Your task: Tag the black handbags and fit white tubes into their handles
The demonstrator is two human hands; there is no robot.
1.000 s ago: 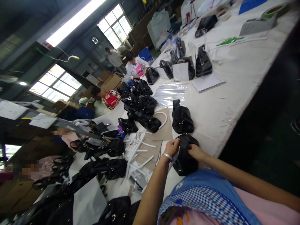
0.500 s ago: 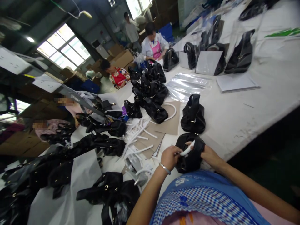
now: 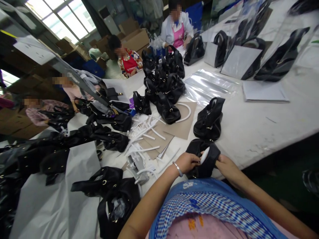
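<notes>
A small black bag [image 3: 202, 170] lies at the near edge of the white table [image 3: 261, 132], just in front of me. My left hand [image 3: 187, 162], with a bracelet on the wrist, is closed on the bag's left side. My right hand [image 3: 226, 166] grips its right side. A white tube-like piece [image 3: 204, 155] sticks out between the two hands, over the bag's strap. Another black bag [image 3: 208, 119] stands just beyond.
A heap of black bags [image 3: 164, 79] and loose white tubes [image 3: 144, 139] on brown cardboard [image 3: 181, 127] fill the middle. More bags lie at the left [image 3: 104, 139]. Clear plastic sleeves [image 3: 209, 87] and bagged handbags [image 3: 281, 59] sit at the far right. Several people work across the table.
The view has tipped down and drawn closer. Both hands stay on the bag, and the white piece now stands more upright between them.
</notes>
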